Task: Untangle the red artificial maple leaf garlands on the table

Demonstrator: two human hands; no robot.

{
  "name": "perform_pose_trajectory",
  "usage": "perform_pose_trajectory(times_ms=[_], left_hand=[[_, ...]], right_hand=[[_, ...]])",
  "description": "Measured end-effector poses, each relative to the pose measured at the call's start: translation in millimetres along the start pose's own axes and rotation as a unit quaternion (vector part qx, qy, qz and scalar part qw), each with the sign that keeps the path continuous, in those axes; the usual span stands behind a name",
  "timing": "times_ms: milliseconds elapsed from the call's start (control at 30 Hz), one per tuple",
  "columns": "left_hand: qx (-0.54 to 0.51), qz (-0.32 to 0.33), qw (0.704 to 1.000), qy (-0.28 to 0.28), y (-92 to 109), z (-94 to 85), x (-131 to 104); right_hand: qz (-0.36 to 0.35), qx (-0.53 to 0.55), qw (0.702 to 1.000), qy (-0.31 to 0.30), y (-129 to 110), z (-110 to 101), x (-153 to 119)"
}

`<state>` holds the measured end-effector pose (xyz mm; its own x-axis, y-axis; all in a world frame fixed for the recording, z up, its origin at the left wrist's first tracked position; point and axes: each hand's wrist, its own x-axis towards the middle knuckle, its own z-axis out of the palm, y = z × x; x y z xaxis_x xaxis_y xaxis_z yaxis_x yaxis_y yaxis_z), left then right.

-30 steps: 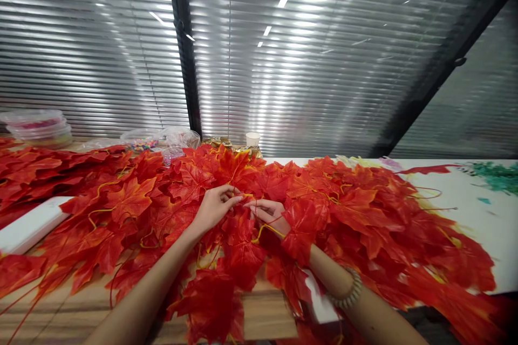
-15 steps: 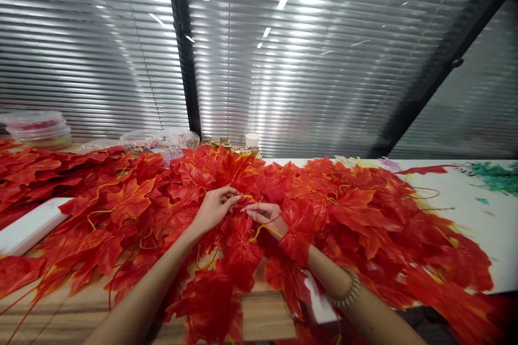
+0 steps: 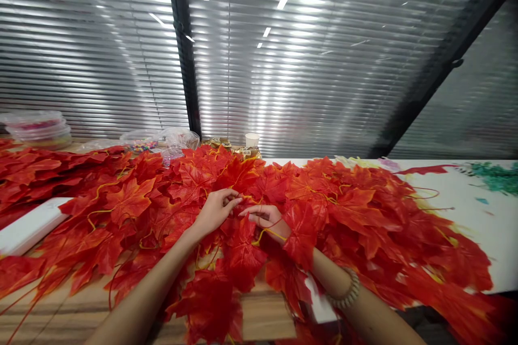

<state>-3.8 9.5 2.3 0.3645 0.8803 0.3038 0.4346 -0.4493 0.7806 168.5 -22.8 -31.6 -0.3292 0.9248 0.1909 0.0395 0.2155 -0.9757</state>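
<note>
A heap of red artificial maple leaves (image 3: 364,210) covers the bench (image 3: 477,210) on every side of both hands, spreading far out to the left hand's side and past the right hand's wrist toward the bare white part. Beyond the hands, at the far edge, stand stacked clear containers (image 3: 38,128), a bag of beads (image 3: 162,140) and a small white cup (image 3: 252,139); a white box (image 3: 28,226) lies well out to the left of the left hand. The left hand (image 3: 216,210) is nearly closed, thumb and forefinger pinched on a thin yellow-orange stem (image 3: 246,198) just above the pile. The right hand (image 3: 265,215) sits just beside it, fingers loosely curled, fingertips meeting the same stem, with a yellow strand (image 3: 267,232) looping under its palm; whether it truly grips I cannot tell. A beaded bracelet (image 3: 350,291) rings its wrist. The step looks like separating or joining a stem at the fingertips, and the next move would call for a steady pinch from both hands while the fine wire is worked. Against the frame one second back, the right hand has dropped slightly and the leaf above the fingertips has settled lower.
</note>
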Motion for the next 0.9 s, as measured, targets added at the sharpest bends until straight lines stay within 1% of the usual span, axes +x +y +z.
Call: perform_pose_trajectory(times_ms=[133,333,567,700,900], left_hand=[[0.049,0.023,0.998,-0.022,-1.4,1.0,-0.7],[0.087,0.045,0.994,-0.054,-1.3,2.0,-1.3],[0.108,0.056,0.990,-0.066,-0.6,2.8,-2.0],[0.105,0.057,0.991,-0.065,-1.4,3.6,-2.4],[0.117,0.062,0.988,-0.079,-2.3,4.2,-2.6]], right_hand=[[-0.016,-0.008,1.000,-0.013,-1.6,-3.3,-0.2],[-0.027,-0.025,0.998,-0.041,-0.2,-6.1,-0.7],[-0.004,-0.019,1.000,-0.023,4.8,-3.8,-0.8],[0.001,-0.021,0.999,-0.039,3.3,-4.3,-0.7],[-0.002,-0.038,0.998,-0.050,-1.7,-5.6,-2.1]])
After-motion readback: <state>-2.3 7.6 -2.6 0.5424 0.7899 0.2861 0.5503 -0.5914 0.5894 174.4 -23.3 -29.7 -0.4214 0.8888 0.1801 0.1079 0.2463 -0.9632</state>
